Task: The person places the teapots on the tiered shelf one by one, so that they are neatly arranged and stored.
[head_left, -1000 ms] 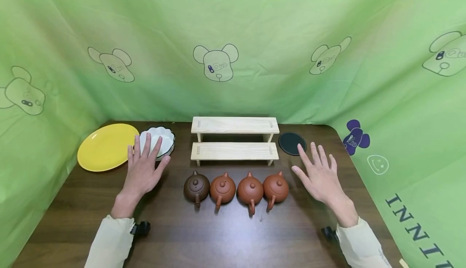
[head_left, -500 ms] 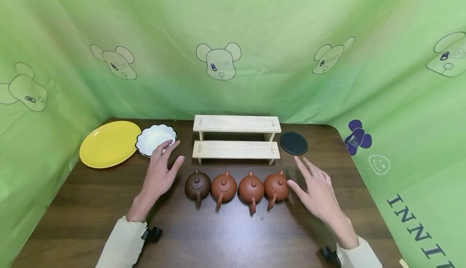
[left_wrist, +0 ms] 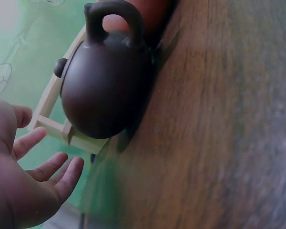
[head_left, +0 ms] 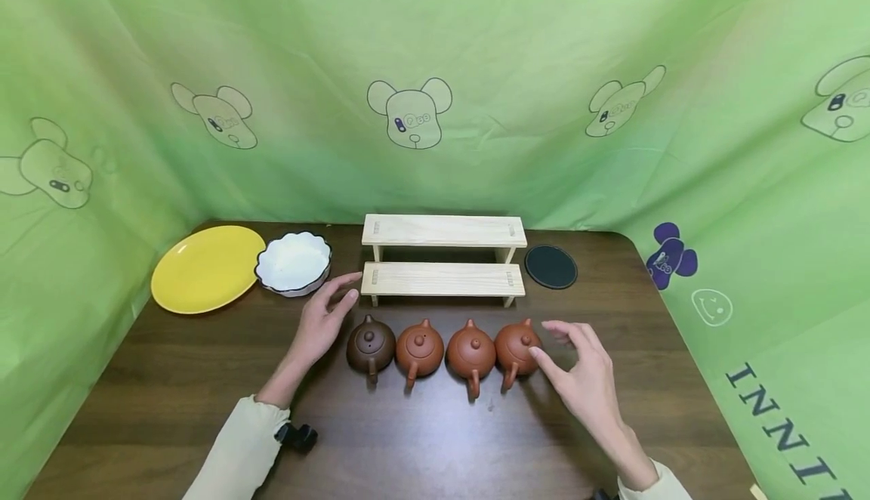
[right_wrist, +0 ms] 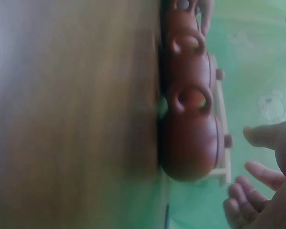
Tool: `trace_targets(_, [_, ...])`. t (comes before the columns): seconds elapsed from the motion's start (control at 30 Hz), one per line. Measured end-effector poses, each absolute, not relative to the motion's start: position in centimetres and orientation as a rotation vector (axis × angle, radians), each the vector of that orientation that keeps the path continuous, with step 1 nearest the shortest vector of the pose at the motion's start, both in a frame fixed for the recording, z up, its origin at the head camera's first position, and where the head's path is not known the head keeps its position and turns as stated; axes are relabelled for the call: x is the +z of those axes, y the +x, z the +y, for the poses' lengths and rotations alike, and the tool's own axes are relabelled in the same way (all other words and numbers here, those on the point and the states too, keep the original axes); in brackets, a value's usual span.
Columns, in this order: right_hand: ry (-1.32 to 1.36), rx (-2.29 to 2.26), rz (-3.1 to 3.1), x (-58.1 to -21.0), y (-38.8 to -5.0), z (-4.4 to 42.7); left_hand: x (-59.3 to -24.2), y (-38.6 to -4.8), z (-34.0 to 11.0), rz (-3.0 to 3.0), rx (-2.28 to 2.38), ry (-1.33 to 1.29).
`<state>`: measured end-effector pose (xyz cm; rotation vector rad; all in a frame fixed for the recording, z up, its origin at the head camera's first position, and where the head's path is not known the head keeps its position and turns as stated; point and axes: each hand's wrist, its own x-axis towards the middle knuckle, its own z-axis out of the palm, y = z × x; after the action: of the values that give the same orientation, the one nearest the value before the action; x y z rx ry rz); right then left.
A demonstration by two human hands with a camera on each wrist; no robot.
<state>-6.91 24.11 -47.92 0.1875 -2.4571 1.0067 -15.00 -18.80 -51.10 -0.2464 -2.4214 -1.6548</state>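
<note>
head view: the left hand (head_left: 324, 326), fingers parted and holding nothing, is just left of the dark brown teapot (head_left: 371, 350); the right hand (head_left: 586, 381), also wide and empty, is just right of the rightmost reddish-brown teapot (head_left: 518, 350). gripping low should best steady each lid (head_left: 522, 341).

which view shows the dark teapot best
The head view: it shows the dark teapot whole from above, with spout, lid knob and handle all in sight. The left wrist view shows it larger, from the side, with knob and handle but no spout. In the right wrist view I can't make it out.
</note>
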Motion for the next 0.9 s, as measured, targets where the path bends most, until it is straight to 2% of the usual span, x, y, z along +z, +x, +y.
trace_targets(0.13, [0.132,1.198,-2.451,-48.1,-6.1,23.5,-50.7,-14.9,-18.2,-2.458,-1.737,-0.149])
trace_targets(0.37, [0.13,1.292,-2.67,-48.2,-4.7,22.6,-51.3,-15.5,-17.7,-2.341,-1.999,-0.198])
trace_targets(0.7, [-0.017,1.51,-2.866,-49.0,-5.2,22.0,-51.5,-16.2,-17.3,-2.368,-2.034,-0.153])
trace_targets(0.9, [-0.019,1.505,-2.812,-49.5,-5.3,21.9,-51.8,-16.5,-17.2,-2.324,-2.136,-0.108])
